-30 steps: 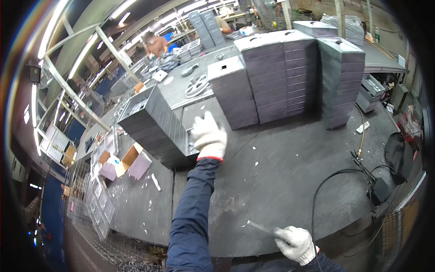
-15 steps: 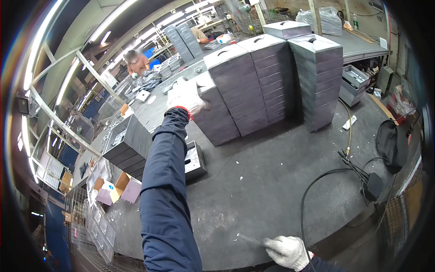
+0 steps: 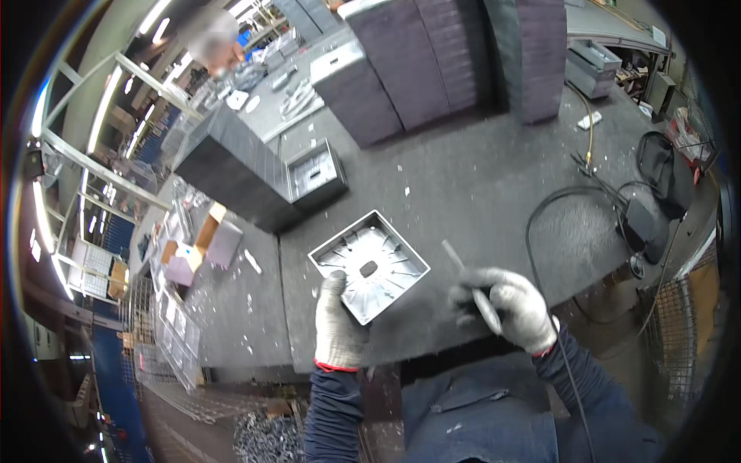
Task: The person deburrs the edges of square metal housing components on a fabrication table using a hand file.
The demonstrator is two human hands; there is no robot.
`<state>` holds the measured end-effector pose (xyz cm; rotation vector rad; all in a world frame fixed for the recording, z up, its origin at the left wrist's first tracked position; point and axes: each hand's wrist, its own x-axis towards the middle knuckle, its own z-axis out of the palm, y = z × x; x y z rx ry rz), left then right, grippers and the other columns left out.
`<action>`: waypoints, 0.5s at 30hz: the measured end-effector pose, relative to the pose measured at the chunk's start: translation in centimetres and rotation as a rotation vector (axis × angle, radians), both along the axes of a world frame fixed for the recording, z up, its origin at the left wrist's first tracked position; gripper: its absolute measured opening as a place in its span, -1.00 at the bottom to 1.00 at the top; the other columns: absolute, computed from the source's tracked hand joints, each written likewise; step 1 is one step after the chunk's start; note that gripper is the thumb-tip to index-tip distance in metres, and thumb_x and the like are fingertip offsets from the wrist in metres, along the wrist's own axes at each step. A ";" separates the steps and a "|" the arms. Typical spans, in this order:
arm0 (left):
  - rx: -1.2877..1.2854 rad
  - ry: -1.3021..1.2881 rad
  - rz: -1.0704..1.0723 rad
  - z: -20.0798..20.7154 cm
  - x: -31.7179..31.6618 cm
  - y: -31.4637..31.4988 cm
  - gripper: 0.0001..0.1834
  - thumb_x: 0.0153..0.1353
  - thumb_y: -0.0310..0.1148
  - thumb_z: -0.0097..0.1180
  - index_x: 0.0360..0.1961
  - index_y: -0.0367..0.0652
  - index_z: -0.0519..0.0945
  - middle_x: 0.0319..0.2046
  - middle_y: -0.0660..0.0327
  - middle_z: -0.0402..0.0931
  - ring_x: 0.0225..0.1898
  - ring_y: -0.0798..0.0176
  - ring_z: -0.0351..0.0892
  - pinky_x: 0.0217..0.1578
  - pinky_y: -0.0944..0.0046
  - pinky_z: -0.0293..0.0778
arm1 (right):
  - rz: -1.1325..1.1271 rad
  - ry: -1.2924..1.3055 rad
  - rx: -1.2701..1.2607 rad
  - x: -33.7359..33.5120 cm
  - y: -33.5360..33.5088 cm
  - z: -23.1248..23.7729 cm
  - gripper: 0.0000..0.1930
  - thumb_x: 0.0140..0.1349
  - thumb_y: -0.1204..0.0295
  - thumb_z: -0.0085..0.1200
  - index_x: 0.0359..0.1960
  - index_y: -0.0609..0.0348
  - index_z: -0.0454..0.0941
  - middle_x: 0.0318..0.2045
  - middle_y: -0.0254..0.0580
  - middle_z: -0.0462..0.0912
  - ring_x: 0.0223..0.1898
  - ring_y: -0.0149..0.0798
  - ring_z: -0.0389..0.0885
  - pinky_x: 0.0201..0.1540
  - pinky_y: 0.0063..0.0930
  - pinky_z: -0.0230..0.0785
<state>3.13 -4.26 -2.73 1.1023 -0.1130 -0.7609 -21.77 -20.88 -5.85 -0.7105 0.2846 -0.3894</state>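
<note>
My left hand (image 3: 340, 320), in a pale knit glove with a red cuff, grips the lower left corner of a square metal casing (image 3: 397, 282). The casing is shallow and ribbed inside, its open side facing me, with a dark hole in the middle. In my right hand (image 3: 513, 305), gloved too, is a slim grey hand tool (image 3: 454, 253); its exact kind is not clear. The tool's tip points up and away, apart from the casing. Beyond the casing, another open casing (image 3: 315, 176) lies beside a leaning stack of dark casings (image 3: 239, 158).
Tall stacks of casings (image 3: 421, 69) stand at the back of the dark worktable (image 3: 455, 201). A black cable (image 3: 532, 224) loops across the right side. Left are an open carton (image 3: 207, 231) and clear plastic trays (image 3: 177, 336). A person (image 3: 220, 54) is at the far left.
My left hand has come back from the rear stack and now holds the casing in front of me. The right hand, still with the tool, has risen toward it. The view has tipped downward.
</note>
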 end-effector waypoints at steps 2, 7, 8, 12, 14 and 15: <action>-0.011 0.129 0.004 -2.3 -2.1 1.7 -0.35 0.61 -0.02 0.09 0.51 -0.24 0.44 0.31 0.00 0.69 0.19 -0.06 0.81 0.13 -0.16 0.82 | 0.024 -0.054 -0.042 -0.1 0.6 1.0 -0.38 0.47 0.64 -0.01 0.56 0.60 0.31 0.12 0.16 0.78 0.23 0.01 0.77 0.36 -0.04 0.69; 0.263 0.021 -0.069 -5.1 -2.6 4.6 -0.47 0.60 -0.19 0.11 0.42 -0.33 0.52 0.21 -0.01 0.71 0.14 0.04 0.79 0.06 0.05 0.77 | -0.201 0.172 -0.215 -0.2 2.5 0.6 -0.53 0.47 0.66 0.12 0.39 0.54 0.47 -0.21 -0.15 0.72 0.02 -0.16 0.81 0.22 -0.21 0.69; 0.247 -0.096 -0.024 -4.5 -2.9 4.5 -0.47 0.54 -0.29 0.17 0.42 -0.35 0.53 0.20 0.04 0.70 0.15 0.12 0.73 0.16 0.12 0.66 | -0.294 0.222 -0.325 -0.3 2.7 0.0 -0.57 0.49 0.63 0.12 0.35 0.51 0.50 -0.23 -0.18 0.70 0.00 -0.20 0.81 0.20 -0.25 0.69; 0.298 -0.349 0.031 -3.4 -2.5 4.6 -0.45 0.45 -0.43 0.17 0.42 -0.40 0.54 0.19 0.07 0.68 0.15 0.22 0.66 0.27 0.20 0.55 | -0.387 0.076 -0.472 -0.6 3.3 -0.9 -0.63 0.54 0.41 0.22 0.22 0.45 0.59 -0.19 -0.20 0.72 -0.09 -0.36 0.72 0.19 -0.31 0.65; 0.411 -0.370 -0.037 -1.8 -2.2 5.0 -0.44 0.44 -0.44 0.13 0.43 -0.41 0.54 0.17 0.06 0.69 0.14 0.21 0.68 0.26 0.21 0.56 | -0.320 0.069 -0.524 -1.0 2.7 -1.3 -0.64 0.56 0.37 0.18 0.20 0.45 0.60 -0.19 -0.21 0.72 -0.11 -0.37 0.71 0.18 -0.31 0.65; 0.391 -0.309 -0.050 -1.4 -2.3 5.0 -0.43 0.44 -0.45 0.13 0.44 -0.41 0.55 0.17 0.05 0.70 0.15 0.23 0.68 0.27 0.22 0.55 | -0.254 0.050 -0.575 -1.2 2.6 -1.4 -0.63 0.59 0.33 0.15 0.17 0.45 0.62 -0.18 -0.21 0.72 -0.12 -0.38 0.70 0.17 -0.32 0.64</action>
